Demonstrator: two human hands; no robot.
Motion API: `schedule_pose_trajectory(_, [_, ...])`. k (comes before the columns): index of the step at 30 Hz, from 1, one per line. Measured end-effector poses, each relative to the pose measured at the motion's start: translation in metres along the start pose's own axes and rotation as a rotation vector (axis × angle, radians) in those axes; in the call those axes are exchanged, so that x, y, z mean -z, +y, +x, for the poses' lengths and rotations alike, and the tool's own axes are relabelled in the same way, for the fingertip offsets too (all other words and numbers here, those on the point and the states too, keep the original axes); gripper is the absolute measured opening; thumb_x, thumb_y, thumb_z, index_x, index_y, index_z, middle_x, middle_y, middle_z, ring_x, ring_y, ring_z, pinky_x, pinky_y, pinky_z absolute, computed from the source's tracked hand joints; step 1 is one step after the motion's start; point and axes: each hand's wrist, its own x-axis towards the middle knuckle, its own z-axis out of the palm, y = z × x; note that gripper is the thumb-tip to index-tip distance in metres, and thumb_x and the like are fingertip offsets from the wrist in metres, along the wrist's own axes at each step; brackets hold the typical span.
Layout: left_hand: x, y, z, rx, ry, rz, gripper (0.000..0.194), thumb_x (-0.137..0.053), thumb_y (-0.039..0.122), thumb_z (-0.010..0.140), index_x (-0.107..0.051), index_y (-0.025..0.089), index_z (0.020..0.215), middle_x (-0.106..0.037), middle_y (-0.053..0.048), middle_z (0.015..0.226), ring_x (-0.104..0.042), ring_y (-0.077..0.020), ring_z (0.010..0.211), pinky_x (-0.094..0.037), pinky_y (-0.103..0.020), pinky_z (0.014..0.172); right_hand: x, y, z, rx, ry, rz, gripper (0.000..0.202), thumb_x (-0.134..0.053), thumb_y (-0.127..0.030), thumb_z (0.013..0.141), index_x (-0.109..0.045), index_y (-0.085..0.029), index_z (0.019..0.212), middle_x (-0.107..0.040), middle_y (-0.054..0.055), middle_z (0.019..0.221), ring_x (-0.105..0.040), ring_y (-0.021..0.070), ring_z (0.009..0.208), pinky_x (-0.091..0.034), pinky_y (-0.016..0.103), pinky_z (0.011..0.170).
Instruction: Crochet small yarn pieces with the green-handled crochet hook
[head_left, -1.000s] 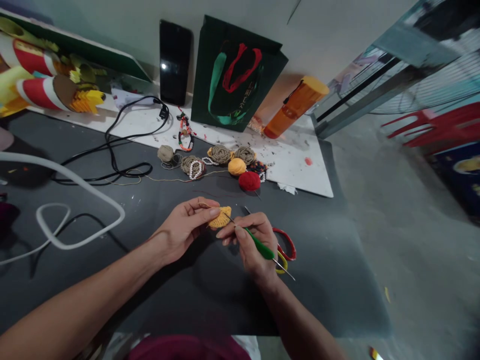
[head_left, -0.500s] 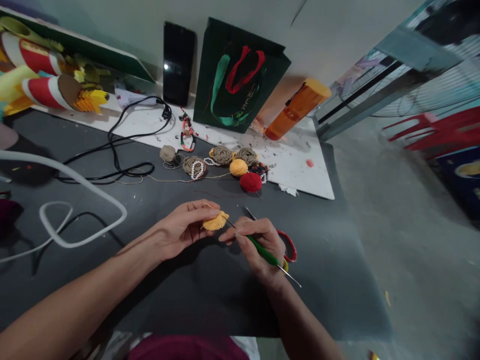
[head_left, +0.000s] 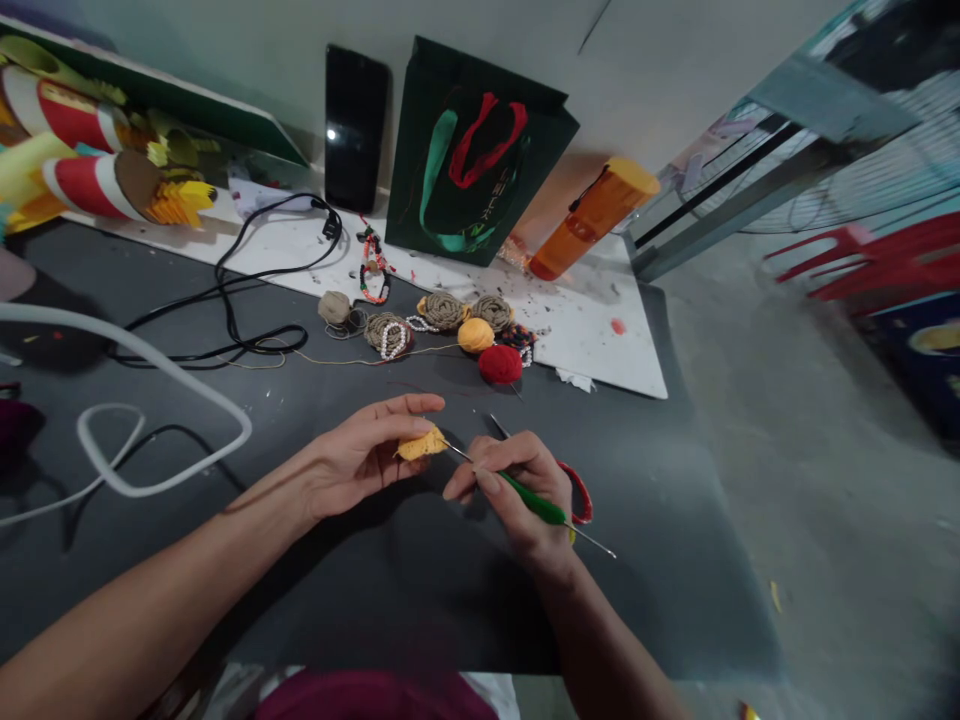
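My left hand [head_left: 367, 455] pinches a small yellow crochet piece [head_left: 421, 443] between thumb and fingers, above the dark table. A crochet hook [head_left: 534, 499] with a green handle is in my right hand [head_left: 521, 495], held like a pen. The hook's thin metal tip meets the right edge of the yellow piece; whether it passes through a stitch is too small to tell. Partly hidden behind my right hand lie scissors [head_left: 581, 492] with a red and yellow handle. Farther back sit a yellow yarn ball [head_left: 475, 335] and a red yarn ball [head_left: 500, 364].
Brown yarn balls [head_left: 387, 335] and bead strings lie behind my hands. A dark green paper bag [head_left: 480, 150], a phone [head_left: 355, 130] and an orange cylinder [head_left: 592, 220] stand along the wall. To the left are a black cable [head_left: 225, 290] and a white bent tube [head_left: 187, 375].
The yellow crochet piece has tilted and shifted slightly left in my left hand, whose fingers have straightened a little. The hook has turned flatter, its rear end moving right and up.
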Motion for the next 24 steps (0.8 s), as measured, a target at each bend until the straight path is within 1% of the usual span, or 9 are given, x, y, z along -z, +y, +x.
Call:
schedule_pose_trajectory(5, [0.0052,-0.002,0.0035,-0.03,-0.09,0.037,0.027,-0.076,0.009,0.071,-0.07,0.016,0.096,-0.067,0.0,0.069,-0.06,-0.0075,0.058,-0.05,-0.018,0.057,0.0007,0.0016,-0.0026,-0.097,0.021,0.152,0.007,-0.063,-0.025,0.093,-0.057,-0.024,0.089,-0.076,0.0,0.071,-0.064,0.0129,0.057,-0.052,0.025,0.053])
schedule_pose_trajectory(8, [0.0065,-0.003,0.0041,-0.08,-0.141,0.048,0.028,-0.081,0.015,0.07,-0.071,0.015,0.096,-0.067,0.001,0.07,-0.059,-0.007,0.059,-0.048,-0.018,0.057,0.0007,0.0019,-0.0026,-0.109,0.034,0.154,0.007,-0.063,-0.025,0.092,-0.057,-0.024,0.088,-0.076,0.0,0.071,-0.064,0.0128,0.057,-0.052,0.025,0.052])
schedule_pose_trajectory(12, [0.0071,-0.0035,0.0037,-0.086,-0.194,0.081,0.041,-0.086,0.016,0.064,-0.071,0.016,0.102,-0.07,0.001,0.074,-0.06,-0.0068,0.061,-0.05,-0.019,0.062,-0.0005,0.0009,-0.001,-0.121,0.05,0.133,0.009,-0.064,-0.027,0.092,-0.057,-0.024,0.087,-0.076,0.0,0.069,-0.065,0.0133,0.057,-0.051,0.024,0.049])
schedule_pose_trajectory(14, [0.0078,-0.0039,0.004,-0.085,-0.204,0.081,0.045,-0.087,0.016,0.062,-0.071,0.016,0.104,-0.071,0.001,0.074,-0.06,-0.0064,0.061,-0.05,-0.019,0.063,-0.0005,0.0011,-0.0008,-0.129,0.054,0.14,0.01,-0.065,-0.027,0.091,-0.057,-0.024,0.087,-0.076,0.0,0.069,-0.065,0.0133,0.057,-0.051,0.024,0.049])
schedule_pose_trajectory(19, [0.0092,-0.0045,0.0051,-0.113,-0.203,0.068,0.045,-0.09,0.02,0.06,-0.072,0.017,0.101,-0.07,0.003,0.074,-0.061,-0.0062,0.063,-0.051,-0.019,0.064,0.0015,0.0027,-0.0004,-0.159,0.032,0.224,0.01,-0.065,-0.027,0.092,-0.057,-0.024,0.086,-0.075,-0.001,0.068,-0.063,0.0119,0.055,-0.05,0.023,0.05])
schedule_pose_trajectory(22, [0.0089,-0.0042,0.0048,-0.109,-0.203,0.084,0.047,-0.091,0.021,0.058,-0.072,0.018,0.102,-0.071,0.002,0.075,-0.062,-0.0065,0.064,-0.051,-0.019,0.066,0.0016,0.0027,0.0014,-0.182,0.045,0.272,0.014,-0.066,-0.031,0.091,-0.056,-0.023,0.084,-0.074,-0.001,0.064,-0.062,0.012,0.052,-0.048,0.022,0.046])
schedule_pose_trajectory(24, [0.0081,-0.004,0.004,-0.131,-0.201,0.101,0.047,-0.09,0.02,0.059,-0.072,0.018,0.102,-0.071,0.003,0.075,-0.063,-0.0062,0.064,-0.051,-0.019,0.067,0.0007,0.0028,0.0026,-0.198,0.052,0.298,0.017,-0.067,-0.032,0.09,-0.055,-0.023,0.082,-0.073,-0.002,0.061,-0.061,0.0119,0.049,-0.046,0.021,0.043])
